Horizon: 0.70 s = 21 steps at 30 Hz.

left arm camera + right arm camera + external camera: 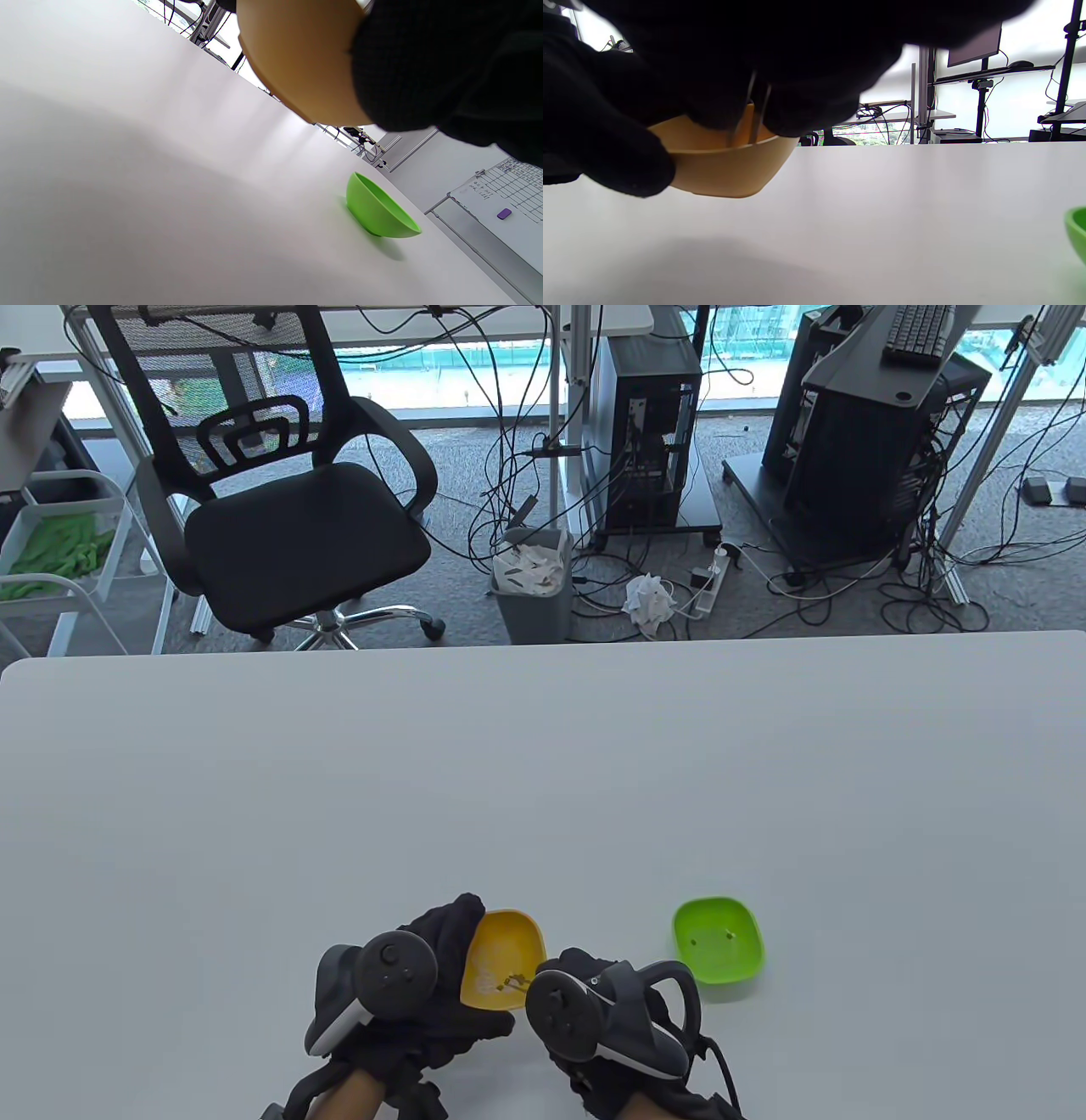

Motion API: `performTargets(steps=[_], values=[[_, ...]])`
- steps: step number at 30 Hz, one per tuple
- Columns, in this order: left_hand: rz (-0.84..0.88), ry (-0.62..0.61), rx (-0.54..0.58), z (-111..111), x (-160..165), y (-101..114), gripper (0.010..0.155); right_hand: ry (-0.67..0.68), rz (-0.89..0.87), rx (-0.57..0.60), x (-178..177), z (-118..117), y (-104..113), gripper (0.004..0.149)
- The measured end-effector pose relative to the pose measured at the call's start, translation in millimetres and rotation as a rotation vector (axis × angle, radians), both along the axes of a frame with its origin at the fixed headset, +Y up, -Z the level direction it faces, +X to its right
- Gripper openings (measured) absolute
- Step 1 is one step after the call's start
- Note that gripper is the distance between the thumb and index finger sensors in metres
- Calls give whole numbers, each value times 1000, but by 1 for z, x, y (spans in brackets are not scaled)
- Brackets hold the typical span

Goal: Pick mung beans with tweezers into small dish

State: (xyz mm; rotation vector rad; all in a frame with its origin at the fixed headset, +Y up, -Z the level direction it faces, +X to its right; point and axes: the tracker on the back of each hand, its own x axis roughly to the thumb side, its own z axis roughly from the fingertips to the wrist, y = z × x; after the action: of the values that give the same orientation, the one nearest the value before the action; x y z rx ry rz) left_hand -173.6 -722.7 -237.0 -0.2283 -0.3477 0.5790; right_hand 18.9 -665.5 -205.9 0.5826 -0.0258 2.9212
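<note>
Between the two gloved hands sits the yellow dish (502, 960), smooth plastic, rounded-rectangular, lifted off the table (543, 780) and tilted. Left hand (407, 984), in black knit glove, grips the dish's left wall, fingers curled over the rim. Right hand (594, 993) pinches thin metal tweezers (753, 112); the two prongs dip past the dish's rim toward a few small dark mung beans (512, 982) on the dish floor. Whether the tips hold a bean cannot be told. Just right of the right hand, the green dish (718, 938), same glossy shape, rests flat on the matte white table.
</note>
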Motion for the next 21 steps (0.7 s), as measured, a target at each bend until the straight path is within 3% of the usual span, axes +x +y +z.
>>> performTargets(steps=[21], values=[[-13, -4, -4, 0, 1, -1, 120, -1, 8, 2, -1, -1, -1, 35]])
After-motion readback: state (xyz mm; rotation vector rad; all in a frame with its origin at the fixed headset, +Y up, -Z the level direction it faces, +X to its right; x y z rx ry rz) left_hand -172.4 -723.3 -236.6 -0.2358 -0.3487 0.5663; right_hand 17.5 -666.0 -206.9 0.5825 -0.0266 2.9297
